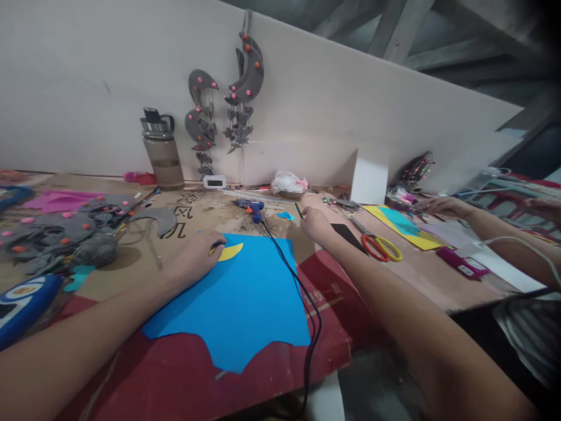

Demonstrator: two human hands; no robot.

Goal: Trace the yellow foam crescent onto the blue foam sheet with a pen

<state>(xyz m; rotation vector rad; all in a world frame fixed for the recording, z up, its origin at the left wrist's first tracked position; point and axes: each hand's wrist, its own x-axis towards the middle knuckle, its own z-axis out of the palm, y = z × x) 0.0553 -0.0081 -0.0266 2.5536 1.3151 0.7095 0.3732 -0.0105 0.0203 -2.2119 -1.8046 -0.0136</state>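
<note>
A large blue sheet with a scalloped lower edge lies in front of me. On its upper left part rests a yellow crescent cutout. My left hand is closed over the crescent's left end, its fingers curled and partly hidden. Beyond the sheet's upper right corner, my right hand closes around a thin dark green stick, probably a pencil, whose tip sticks out to the left. Between the hands stands a blue glue gun, its black cord running over the sheet. Small blue scraps lie nearby.
Grey felt moons are heaped at left, near a bottle. At right are scissors, a yellow sheet, a magenta box cutter-like object and another person's hand. Felt moon hangings hang on the wall.
</note>
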